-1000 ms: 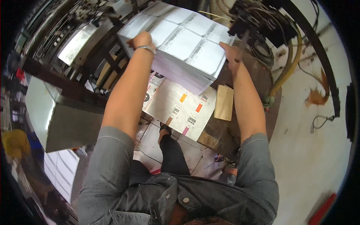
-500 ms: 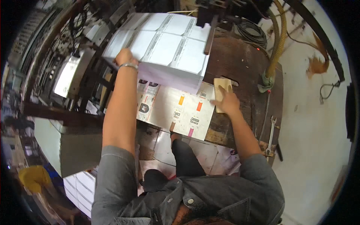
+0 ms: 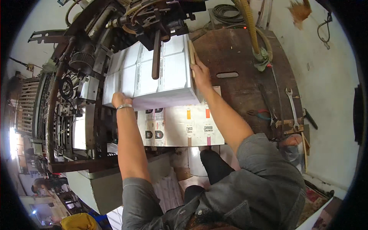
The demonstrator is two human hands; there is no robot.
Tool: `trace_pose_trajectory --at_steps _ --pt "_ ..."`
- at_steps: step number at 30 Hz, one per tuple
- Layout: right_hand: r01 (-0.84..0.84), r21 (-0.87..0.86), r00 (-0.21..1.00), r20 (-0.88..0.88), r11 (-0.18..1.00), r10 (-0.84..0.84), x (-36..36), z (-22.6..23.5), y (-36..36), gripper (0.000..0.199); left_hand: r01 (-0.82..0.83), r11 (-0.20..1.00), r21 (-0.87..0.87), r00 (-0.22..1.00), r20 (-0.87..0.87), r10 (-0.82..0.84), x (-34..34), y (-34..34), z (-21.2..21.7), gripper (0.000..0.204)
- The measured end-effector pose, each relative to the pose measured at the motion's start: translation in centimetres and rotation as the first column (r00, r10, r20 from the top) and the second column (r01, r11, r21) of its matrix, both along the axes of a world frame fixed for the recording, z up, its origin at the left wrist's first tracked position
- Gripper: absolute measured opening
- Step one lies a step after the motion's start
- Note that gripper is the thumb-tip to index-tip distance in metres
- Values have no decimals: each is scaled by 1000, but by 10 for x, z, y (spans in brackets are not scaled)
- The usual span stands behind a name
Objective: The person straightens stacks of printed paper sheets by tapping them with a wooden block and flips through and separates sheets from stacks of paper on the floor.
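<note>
A tall stack of white printed sheets (image 3: 147, 74) stands in front of me, under part of a machine. At its near left corner my left hand (image 3: 122, 100) is closed on the edge, a metal band around the wrist. My right hand (image 3: 201, 74) grips a flat pale wooden block (image 3: 191, 53), standing on edge against the stack's right side. Some of the right fingers are hidden behind the block. Below the stack's front lies a large printed sheet (image 3: 176, 130) with coloured package designs.
A dark metal bar (image 3: 156, 57) hangs over the stack. Machinery (image 3: 82, 61) fills the left. On the brown wooden table (image 3: 245, 92) lie pliers (image 3: 260, 114) and a wrench (image 3: 293, 107). A yellowish hose (image 3: 249, 27) comes down at the back right.
My right hand has carried the wooden block from the tabletop up to the stack's right side. My left hand stays at the stack's near left corner. The view has shifted.
</note>
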State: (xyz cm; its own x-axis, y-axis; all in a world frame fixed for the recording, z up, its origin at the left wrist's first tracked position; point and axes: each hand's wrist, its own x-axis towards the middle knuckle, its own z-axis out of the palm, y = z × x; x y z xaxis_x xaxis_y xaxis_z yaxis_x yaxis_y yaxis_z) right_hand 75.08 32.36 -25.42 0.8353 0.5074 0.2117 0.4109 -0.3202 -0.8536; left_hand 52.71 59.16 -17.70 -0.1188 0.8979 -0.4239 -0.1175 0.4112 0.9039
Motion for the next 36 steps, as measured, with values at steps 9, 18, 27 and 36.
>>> trace_pose_trajectory --at_steps 9,18,27,36 --pt "143 497 867 -481 856 134 -22 35 7 52 -36 999 39 999 -40 37 -1 5 -4 25" --pt "68 544 809 -521 836 273 3 43 -17 59 -26 999 -28 1000 1 26 0 -17 4 21" --pt "65 -134 976 217 989 -34 -70 24 -154 53 274 962 26 930 246 -271 -58 -110 49 33" --pt "-91 -637 949 179 766 261 -158 46 -236 59 619 765 175 778 -262 -570 -266 -296 50 52"
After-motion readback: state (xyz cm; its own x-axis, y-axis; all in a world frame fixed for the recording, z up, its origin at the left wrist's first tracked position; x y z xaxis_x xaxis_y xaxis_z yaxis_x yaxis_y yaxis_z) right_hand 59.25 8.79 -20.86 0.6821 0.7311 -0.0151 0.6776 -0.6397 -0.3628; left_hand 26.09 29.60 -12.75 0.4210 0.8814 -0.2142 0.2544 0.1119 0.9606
